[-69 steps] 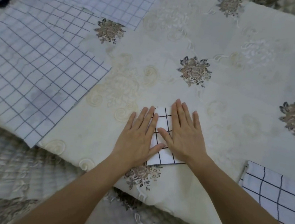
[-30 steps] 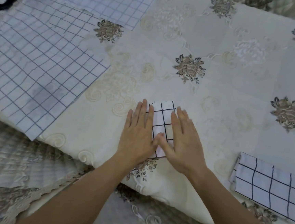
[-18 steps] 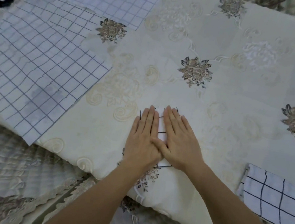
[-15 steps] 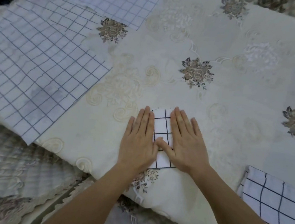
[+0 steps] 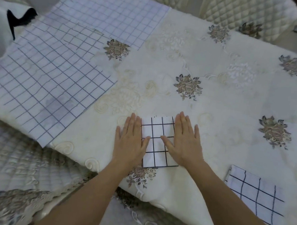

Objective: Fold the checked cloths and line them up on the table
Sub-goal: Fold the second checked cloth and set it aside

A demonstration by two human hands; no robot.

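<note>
Pressing both flat, open hands, left [image 5: 130,141] and right [image 5: 184,142], gripping nothing, on the small folded white black-checked cloth [image 5: 159,142] at the surface's near edge; soft, light, probably slides; I'd pinch its corners.

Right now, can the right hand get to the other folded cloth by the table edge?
Probably yes: the right hand lies flat and empty, and only bare tablecloth separates it from that folded cloth.
</note>
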